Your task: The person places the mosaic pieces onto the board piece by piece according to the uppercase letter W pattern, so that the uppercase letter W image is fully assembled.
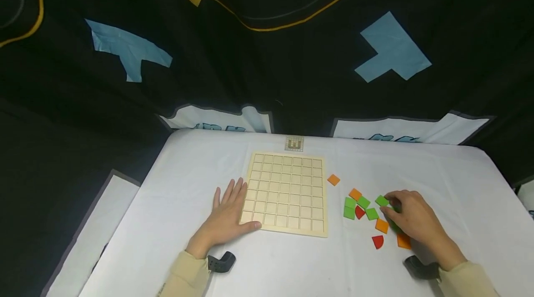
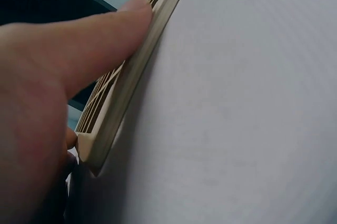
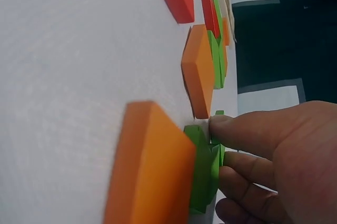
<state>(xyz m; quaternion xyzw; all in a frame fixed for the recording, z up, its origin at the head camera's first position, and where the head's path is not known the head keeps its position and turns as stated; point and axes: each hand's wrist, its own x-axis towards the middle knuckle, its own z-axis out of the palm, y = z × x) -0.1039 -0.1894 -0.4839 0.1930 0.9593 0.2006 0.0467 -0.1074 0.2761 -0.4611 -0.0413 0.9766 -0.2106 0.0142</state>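
A pale wooden grid board (image 1: 283, 192) lies on the white table. My left hand (image 1: 225, 218) rests at its near left corner, fingers straight along the left side and thumb on the front edge. In the left wrist view, the thumb (image 2: 110, 34) presses over the board's rim (image 2: 124, 90). Among loose coloured tiles to the right, my right hand (image 1: 413, 216) bends over a green square tile (image 1: 381, 200), its thumb and index fingertip at the tile's edges. More green tiles (image 3: 200, 171) lie beneath this hand, partly hidden. An orange tile (image 1: 403, 241) is beside its wrist.
Orange (image 1: 333, 180), green (image 1: 349, 212) and red quarter-round tiles (image 1: 377, 242) are scattered right of the board. A small patterned square (image 1: 294, 143) sits behind the board. A dark curtain (image 1: 267, 74) hangs beyond the table's far edge.
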